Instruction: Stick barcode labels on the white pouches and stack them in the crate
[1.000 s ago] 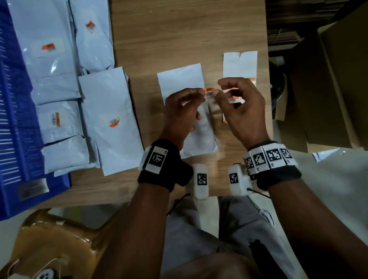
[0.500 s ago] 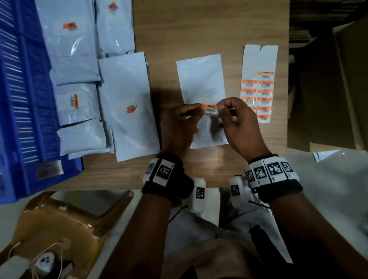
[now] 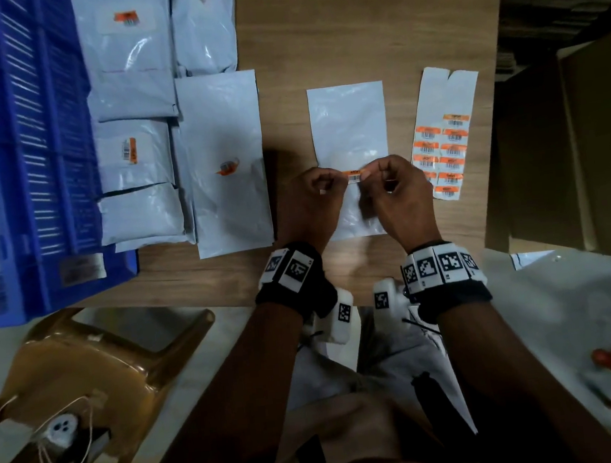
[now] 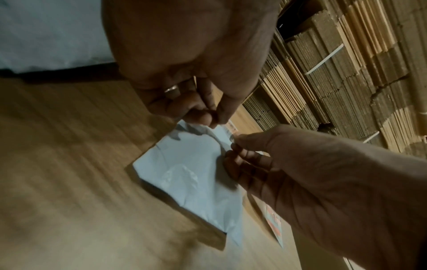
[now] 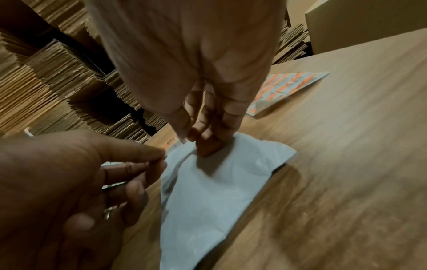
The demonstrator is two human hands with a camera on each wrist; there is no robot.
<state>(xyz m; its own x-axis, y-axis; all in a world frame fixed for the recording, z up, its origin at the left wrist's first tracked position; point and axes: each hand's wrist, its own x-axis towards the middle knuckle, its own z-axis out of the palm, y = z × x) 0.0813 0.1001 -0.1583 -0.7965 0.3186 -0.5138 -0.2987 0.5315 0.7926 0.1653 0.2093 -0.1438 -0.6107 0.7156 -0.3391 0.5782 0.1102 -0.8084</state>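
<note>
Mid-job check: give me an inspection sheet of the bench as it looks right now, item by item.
Surface: wooden table, bare wood around the work spot.
Job's things: barcode label stretched over an unlabelled white pouch; label sheet to its right, partly used; labelled pouches to the left; blue crate at the left edge, pouches inside.
Clutter: nothing seen on the table.
Hands: left hand and right hand each pinch one end of the label.
Cables: thin cord on the brown plastic stool below the table.
Surroundings: stacked flat cardboard behind the table; cardboard box at right.
</note>
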